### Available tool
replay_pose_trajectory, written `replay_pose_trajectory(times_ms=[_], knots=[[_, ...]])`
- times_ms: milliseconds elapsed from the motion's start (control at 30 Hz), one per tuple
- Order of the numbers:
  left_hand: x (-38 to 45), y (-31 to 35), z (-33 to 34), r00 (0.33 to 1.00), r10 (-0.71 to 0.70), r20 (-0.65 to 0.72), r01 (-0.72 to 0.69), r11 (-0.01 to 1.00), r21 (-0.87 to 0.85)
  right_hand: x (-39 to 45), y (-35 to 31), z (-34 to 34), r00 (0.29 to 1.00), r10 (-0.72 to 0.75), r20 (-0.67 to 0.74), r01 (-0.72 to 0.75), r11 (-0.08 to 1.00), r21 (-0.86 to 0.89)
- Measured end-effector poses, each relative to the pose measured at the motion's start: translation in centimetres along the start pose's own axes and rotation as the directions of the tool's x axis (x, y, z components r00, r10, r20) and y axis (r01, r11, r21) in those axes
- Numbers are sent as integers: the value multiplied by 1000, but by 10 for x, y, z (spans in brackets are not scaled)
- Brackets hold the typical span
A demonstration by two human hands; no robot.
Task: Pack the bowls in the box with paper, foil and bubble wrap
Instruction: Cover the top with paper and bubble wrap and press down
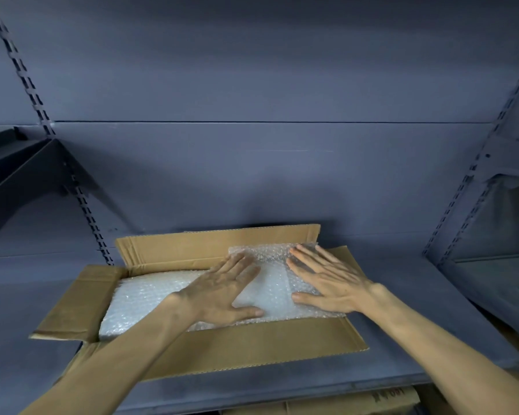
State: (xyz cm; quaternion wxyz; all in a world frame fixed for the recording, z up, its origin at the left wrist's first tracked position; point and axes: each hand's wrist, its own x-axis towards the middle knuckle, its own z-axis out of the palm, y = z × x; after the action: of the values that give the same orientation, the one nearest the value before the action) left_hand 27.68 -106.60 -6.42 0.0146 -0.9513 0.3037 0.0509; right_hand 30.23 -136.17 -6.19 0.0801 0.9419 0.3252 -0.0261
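An open cardboard box point(246, 347) sits on a dark shelf with all its flaps spread outward. Clear bubble wrap point(138, 298) covers the whole inside of the box, and its far right end curls up against the back flap. My left hand point(222, 290) lies flat on the wrap near the middle, fingers spread. My right hand point(327, 281) lies flat on the wrap at the right end, fingers spread too. No bowl, paper or foil shows; whatever is under the wrap is hidden.
The box rests on a grey-blue metal shelf point(402, 324) with a back panel close behind it. Slotted uprights point(81, 199) stand at left and right. Another shelf unit point(498, 235) stands at the right. Flat cardboard point(357, 402) lies below the shelf edge.
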Motion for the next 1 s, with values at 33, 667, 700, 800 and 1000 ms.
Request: replay_pose_trajectory(times_ms=[33, 667, 700, 800, 1000], knots=[[1, -2, 0, 1000, 7, -6, -7, 1000, 8, 2, 1, -1, 1000, -7, 10, 7, 1000, -5], [21, 0, -2, 963, -109, 247, 125, 991, -48, 19, 6, -8, 995, -52, 80, 51, 999, 14], [22, 0, -2, 963, -113, 247, 128, 991, -47, 19, 5, -9, 996, -51, 75, 51, 999, 8], [23, 3, 0, 962, -118, 248, 133, 990, -45, 18, 2, -9, 996, -34, 78, 35, 999, -7], [28, 4, -4, 962, -129, 240, 148, 987, -66, 25, -11, -3, 993, 53, 103, -58, 997, 52]])
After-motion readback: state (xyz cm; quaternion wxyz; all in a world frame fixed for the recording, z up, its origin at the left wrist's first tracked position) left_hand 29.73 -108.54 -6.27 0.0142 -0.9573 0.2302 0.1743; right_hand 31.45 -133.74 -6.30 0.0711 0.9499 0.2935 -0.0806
